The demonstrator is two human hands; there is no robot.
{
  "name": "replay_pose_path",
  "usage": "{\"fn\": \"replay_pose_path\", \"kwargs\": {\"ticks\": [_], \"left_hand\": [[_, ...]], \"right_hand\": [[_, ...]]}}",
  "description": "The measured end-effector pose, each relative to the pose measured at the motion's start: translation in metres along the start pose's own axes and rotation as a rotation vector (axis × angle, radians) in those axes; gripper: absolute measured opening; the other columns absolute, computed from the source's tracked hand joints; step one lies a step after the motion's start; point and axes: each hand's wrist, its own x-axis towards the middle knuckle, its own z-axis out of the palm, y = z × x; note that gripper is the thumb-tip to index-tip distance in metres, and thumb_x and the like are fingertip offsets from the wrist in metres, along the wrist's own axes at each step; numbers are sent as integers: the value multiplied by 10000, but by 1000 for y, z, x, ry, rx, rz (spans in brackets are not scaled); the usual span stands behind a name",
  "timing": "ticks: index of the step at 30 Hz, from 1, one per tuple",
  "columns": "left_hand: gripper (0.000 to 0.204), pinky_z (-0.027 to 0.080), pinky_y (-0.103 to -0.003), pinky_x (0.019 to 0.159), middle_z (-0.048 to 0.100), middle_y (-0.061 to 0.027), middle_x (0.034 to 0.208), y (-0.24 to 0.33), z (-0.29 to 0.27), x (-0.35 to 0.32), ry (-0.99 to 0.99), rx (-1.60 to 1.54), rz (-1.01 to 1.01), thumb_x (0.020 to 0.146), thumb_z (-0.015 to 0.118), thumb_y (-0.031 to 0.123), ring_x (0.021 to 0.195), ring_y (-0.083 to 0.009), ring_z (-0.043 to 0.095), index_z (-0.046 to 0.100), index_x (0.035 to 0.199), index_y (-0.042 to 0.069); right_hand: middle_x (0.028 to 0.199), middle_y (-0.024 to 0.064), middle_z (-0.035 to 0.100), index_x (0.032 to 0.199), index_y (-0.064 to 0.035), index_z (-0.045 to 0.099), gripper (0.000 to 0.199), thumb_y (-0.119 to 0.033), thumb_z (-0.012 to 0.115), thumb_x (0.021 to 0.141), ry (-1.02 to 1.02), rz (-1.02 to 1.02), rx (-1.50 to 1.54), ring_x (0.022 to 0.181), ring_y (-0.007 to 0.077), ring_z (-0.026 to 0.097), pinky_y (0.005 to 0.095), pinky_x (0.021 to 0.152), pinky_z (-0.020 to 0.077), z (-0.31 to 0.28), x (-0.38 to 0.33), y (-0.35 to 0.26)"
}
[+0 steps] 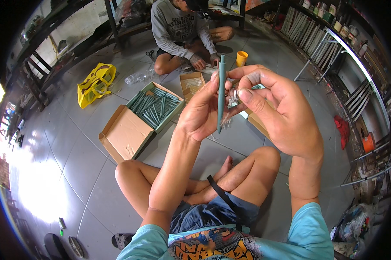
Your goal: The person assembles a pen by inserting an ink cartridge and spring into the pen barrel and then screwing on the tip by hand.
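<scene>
My left hand [202,110] pinches a slim grey-green pen [221,93] upright in front of me, thumb and fingers around its middle. My right hand [275,108] is raised just right of it, fingers curled on the pen's upper part and on a small clear plastic piece [233,99]. Below, on the grey tiled floor, lies an open cardboard box [154,106] filled with several more grey-green pens. My crossed bare legs [213,182] are under my hands.
Another person [182,32] sits cross-legged on the floor ahead, hands near small parts. A second small carton [191,84], a yellow cup [241,58], a yellow bag [96,83], clear bottles [137,78] and scissors [151,54] lie about. Shelves [334,39] line the right wall.
</scene>
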Motion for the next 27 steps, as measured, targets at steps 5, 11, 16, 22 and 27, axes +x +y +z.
{"fn": "replay_pose_path", "kwargs": {"ticks": [5, 11, 16, 22, 27], "left_hand": [[240, 477, -462, 1025, 644, 45, 940, 0, -3, 0, -20, -3, -5, 1002, 591, 377, 911, -97, 616, 638, 1035, 144], [273, 459, -460, 1036, 642, 27, 899, -3, -10, 5, -47, -19, -21, 1000, 585, 405, 904, -97, 614, 650, 1005, 140], [276, 456, -462, 1038, 642, 25, 890, -3, -10, 5, -43, -9, -15, 1000, 582, 414, 898, -102, 620, 650, 1010, 147], [259, 473, -472, 1035, 656, 41, 938, -4, -8, 4, -50, -7, -11, 1011, 564, 404, 937, -105, 638, 643, 1042, 159], [249, 478, -482, 1038, 662, 51, 944, -3, -6, 3, -29, -18, -11, 1017, 554, 395, 961, -104, 644, 637, 1061, 164]], "right_hand": [[1276, 125, 560, 962, 24, 580, 116, -76, 552, 1013, -9, -5, -39, 973, 78, 568, 273, 895, 504, -1, 0, 2], [1280, 136, 551, 980, 39, 586, 133, -82, 546, 1018, -37, 46, 79, 1010, 110, 589, 315, 908, 528, -1, 0, 0], [1294, 143, 541, 977, 39, 582, 135, -85, 548, 1018, -40, 13, 45, 1028, 121, 592, 324, 908, 532, -2, -1, 4], [1077, 104, 623, 992, 37, 608, 142, -100, 574, 996, 29, -105, -3, 930, 139, 630, 322, 856, 523, 1, 1, 16], [938, 76, 671, 1011, 33, 625, 152, -112, 592, 981, 63, -73, 27, 884, 154, 646, 331, 836, 509, 4, 0, 14]]}}
